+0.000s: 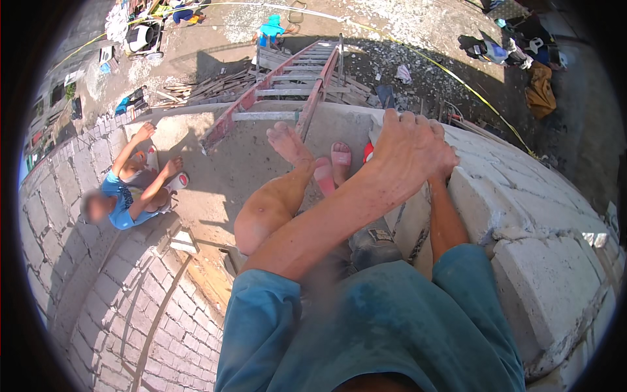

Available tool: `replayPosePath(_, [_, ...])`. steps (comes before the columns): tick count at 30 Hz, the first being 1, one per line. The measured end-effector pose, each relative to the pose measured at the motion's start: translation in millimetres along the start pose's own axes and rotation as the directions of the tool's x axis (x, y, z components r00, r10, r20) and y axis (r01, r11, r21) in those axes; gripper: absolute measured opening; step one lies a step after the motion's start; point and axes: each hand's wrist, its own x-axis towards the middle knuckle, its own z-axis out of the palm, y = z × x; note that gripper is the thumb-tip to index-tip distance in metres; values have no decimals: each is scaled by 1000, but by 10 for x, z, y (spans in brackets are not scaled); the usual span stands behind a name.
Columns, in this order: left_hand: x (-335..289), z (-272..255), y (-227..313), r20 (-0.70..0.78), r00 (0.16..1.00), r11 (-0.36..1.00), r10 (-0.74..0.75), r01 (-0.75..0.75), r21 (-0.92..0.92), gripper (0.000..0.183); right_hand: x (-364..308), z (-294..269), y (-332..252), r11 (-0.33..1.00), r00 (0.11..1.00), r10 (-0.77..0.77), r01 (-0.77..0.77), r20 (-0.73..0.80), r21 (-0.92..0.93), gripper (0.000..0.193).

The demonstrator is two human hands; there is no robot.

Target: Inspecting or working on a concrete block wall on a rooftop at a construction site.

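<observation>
My left hand (408, 140) reaches across my body to the right, its fingers curled and closed at the top of the block wall. Whatever lies under the fingers is hidden. My right hand (449, 162) is right against it, mostly covered by the left hand, so its fingers do not show clearly. The rough concrete blocks (477, 202) of the wall are beside both hands. A small red object (368, 152) shows just left of my left wrist. My bent knee (261, 219) and bare foot (287, 142) are left of my forearm, near pink sandals (323, 175).
A red ladder (317, 91) leans against the ledge ahead. At left, a person in a blue shirt (124, 196) sits by the block wall (72, 176). Below lie wooden planks (196, 91), rubble, a yellow line (470, 91) and another person in bright blue (271, 29).
</observation>
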Motion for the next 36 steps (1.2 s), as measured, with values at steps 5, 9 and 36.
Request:
replayPosePath(5, [-2, -19, 2, -9, 1000, 1000, 13, -13, -6, 36, -7, 42, 17, 1000, 1000, 1, -1, -8, -18, 17])
replayPosePath(9, [-2, -3, -1, -3, 1000, 1000, 3, -3, -19, 35, -5, -12, 7, 1000, 1000, 4, -4, 16, 4, 18])
replayPosePath(36, [-24, 36, 14, -37, 999, 999, 22, -23, -27, 37, -24, -12, 19, 999, 999, -24, 25, -36, 22, 17])
